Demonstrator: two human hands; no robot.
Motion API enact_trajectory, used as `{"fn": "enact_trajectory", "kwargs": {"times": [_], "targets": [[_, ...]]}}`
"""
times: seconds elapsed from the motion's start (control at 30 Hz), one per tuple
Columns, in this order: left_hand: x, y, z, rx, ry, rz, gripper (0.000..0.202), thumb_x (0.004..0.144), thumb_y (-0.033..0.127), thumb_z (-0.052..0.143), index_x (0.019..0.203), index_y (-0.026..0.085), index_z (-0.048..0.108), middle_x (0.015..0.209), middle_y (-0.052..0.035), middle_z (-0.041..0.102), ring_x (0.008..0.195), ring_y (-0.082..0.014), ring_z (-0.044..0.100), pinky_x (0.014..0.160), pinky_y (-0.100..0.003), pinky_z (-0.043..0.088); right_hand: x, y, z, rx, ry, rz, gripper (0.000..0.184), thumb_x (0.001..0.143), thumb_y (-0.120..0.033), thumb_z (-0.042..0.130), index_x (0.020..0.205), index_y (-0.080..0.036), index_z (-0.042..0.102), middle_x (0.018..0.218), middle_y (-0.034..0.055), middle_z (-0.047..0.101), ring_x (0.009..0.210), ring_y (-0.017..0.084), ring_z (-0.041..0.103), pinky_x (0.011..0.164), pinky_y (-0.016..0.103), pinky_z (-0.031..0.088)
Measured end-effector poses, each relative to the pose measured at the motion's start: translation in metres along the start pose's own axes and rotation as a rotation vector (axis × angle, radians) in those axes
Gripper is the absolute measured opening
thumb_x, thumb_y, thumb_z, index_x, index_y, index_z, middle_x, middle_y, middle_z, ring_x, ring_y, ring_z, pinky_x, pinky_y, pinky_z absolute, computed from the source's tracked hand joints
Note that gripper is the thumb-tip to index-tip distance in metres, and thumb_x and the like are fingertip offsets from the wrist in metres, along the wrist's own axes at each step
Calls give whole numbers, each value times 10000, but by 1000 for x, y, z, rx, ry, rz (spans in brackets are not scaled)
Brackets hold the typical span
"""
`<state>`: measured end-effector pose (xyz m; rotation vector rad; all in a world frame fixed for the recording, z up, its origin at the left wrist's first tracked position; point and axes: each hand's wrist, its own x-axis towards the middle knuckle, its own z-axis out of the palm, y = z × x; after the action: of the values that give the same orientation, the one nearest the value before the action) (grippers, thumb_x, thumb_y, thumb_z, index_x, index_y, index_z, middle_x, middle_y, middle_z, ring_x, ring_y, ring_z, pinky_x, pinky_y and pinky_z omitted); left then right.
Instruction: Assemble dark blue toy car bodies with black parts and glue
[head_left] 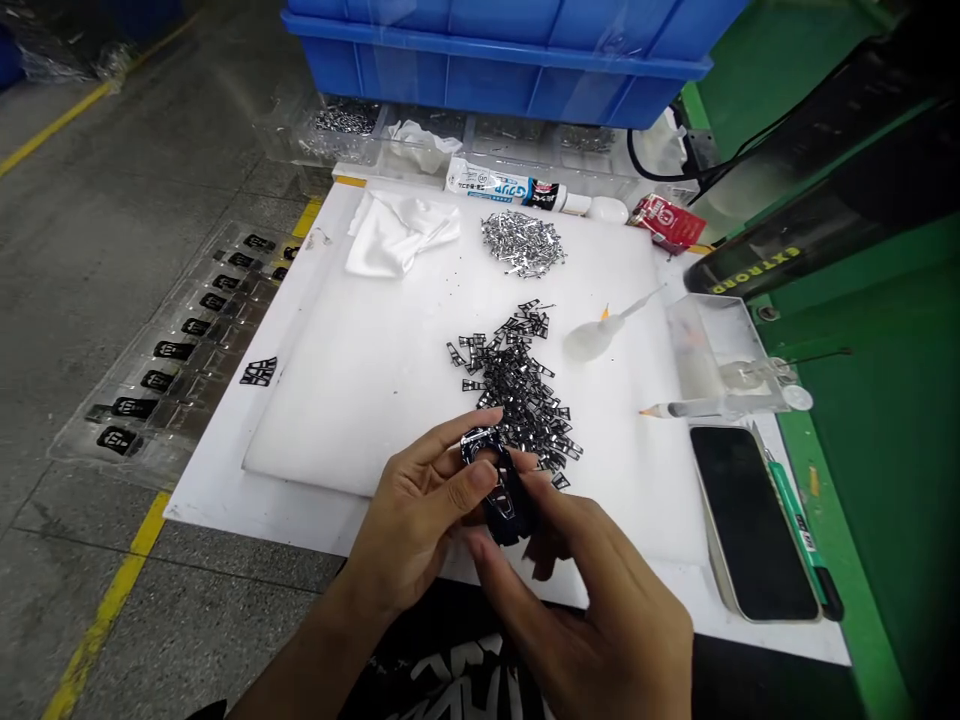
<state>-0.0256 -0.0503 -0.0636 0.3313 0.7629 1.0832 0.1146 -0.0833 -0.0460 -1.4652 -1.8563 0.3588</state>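
Between my two hands, over the near edge of the white foam pad [330, 400], is a glossy black plastic part [504, 500] with a rounded top and cut-out openings. My left hand [420, 510] pinches its upper left side between thumb and fingers. On the lower right side, my right hand [592, 590] has its thumb and fingers closed around the same part. Just beyond the fingers lies a heap of small black clips [521, 385]. Farther back is a pile of small silvery metal pieces [523, 243].
A white cloth [405, 235], glue tube [510, 187] and red box [667, 222] lie at the back, below a blue bin [495, 60]. At right are a squeeze bottle [589, 341], syringe [720, 406], phone [754, 525] and green pen [802, 530]. A parts tray [172, 400] sits left.
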Motion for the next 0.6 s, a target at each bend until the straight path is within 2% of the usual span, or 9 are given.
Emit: {"fn": "enact_trajectory", "kwargs": {"times": [0.07,0.13,0.17,0.3,0.47,0.6], "targets": [[3,1,2,-1,10,-5,345,875,247,803,1211,254,726,963,-37,806,838,-175,775,737,-250,642,4,3,-9,34,-21,48,302,940,-300,710,1219,-194,664,1031,67,741,690,151,657,596,268,573],[6,3,4,27,9,-7,328,865,250,810,1183,254,729,926,-21,792,751,-171,774,590,-216,628,9,3,-18,88,18,175,211,956,-294,689,1158,-234,694,985,34,739,719,150,679,641,266,583],[7,4,5,52,10,0,302,871,250,804,1166,255,736,906,-11,784,726,-167,775,570,-208,621,11,3,-21,129,28,234,178,962,-284,685,1136,-247,701,957,20,737,741,149,694,671,260,588],[9,4,10,177,56,38,212,878,259,801,1085,227,770,912,-6,773,726,-141,781,722,-215,617,21,6,-26,316,-81,346,147,985,-278,668,1121,-291,722,974,-8,752,793,138,728,714,232,584],[11,4,16,285,132,28,254,815,323,849,1027,207,771,870,-19,752,633,-149,740,575,-227,586,26,13,-22,414,-159,416,126,986,-304,678,1093,-335,738,928,-44,732,756,94,695,710,192,550],[14,6,15,351,153,30,230,810,341,848,985,206,783,841,-8,729,631,-108,683,588,-205,552,27,18,-19,509,-231,476,108,971,-333,698,1072,-343,735,878,-46,700,784,121,701,722,225,552]]}}
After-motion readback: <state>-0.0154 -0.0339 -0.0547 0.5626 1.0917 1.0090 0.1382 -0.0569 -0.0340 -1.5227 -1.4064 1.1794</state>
